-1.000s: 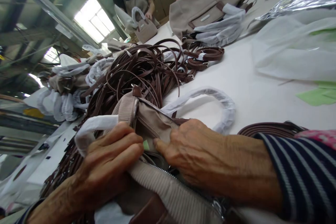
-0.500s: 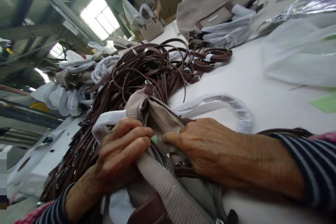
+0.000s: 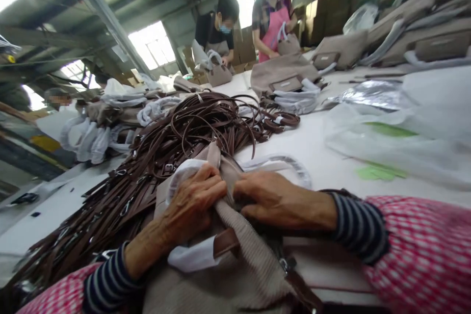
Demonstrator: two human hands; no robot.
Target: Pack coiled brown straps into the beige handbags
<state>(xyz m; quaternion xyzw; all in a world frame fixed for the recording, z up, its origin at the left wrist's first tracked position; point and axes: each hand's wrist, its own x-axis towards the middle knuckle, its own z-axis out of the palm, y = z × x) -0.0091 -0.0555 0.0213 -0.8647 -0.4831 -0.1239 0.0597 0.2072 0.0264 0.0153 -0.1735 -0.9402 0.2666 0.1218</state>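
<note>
A beige handbag [image 3: 206, 284] with ribbed edges and brown leather tabs lies in front of me, its zipped top partly open. My left hand [image 3: 195, 196] is closed around the near-left edge of the opening, beside a handle wrapped in white [image 3: 193, 255]. Bent fingers of my right hand [image 3: 281, 198] grip at the opening's right side, their tips partly hidden in the bag. The other wrapped handle [image 3: 294, 164] arches behind my right hand. A metal zipper end [image 3: 284, 265] shows low on the right.
A large heap of brown leather straps [image 3: 206, 113] lies beyond and left of the bag. More bags [image 3: 279, 71] with wrapped handles stand further back. Clear plastic sheets [image 3: 349, 132] and green slips [image 3: 380, 171] lie at right. Two co-workers [image 3: 274, 34] handle bags across the table [image 3: 312, 142].
The view has tilted up, showing more of the co-workers. My hands have come closer together at the opening. The right index finger, stretched out before, is now bent; a small green piece is out of sight.
</note>
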